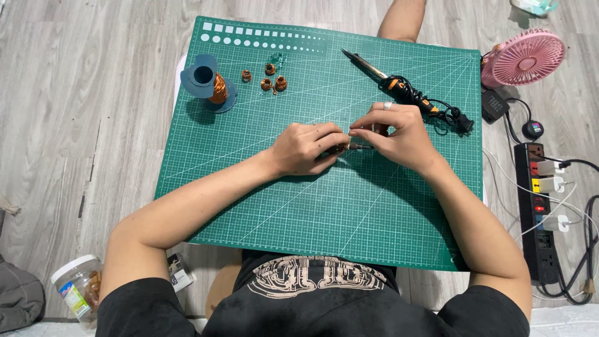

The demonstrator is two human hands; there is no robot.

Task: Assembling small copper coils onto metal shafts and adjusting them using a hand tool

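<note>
Step in hand: both hands meet at mid-mat over a small copper coil, held just above the green cutting mat.
Doing it well: judged from the grip, keep wrists resting on the mat and the thin wire taut.
Left hand: palm down, fingers pinched shut on the coil.
Right hand: ringed, fingers pinched on what looks like the wire end; exact hold hidden.
Nearby: soldering iron behind the right hand; wire spool and 4 wound coils lie well apart.
</note>
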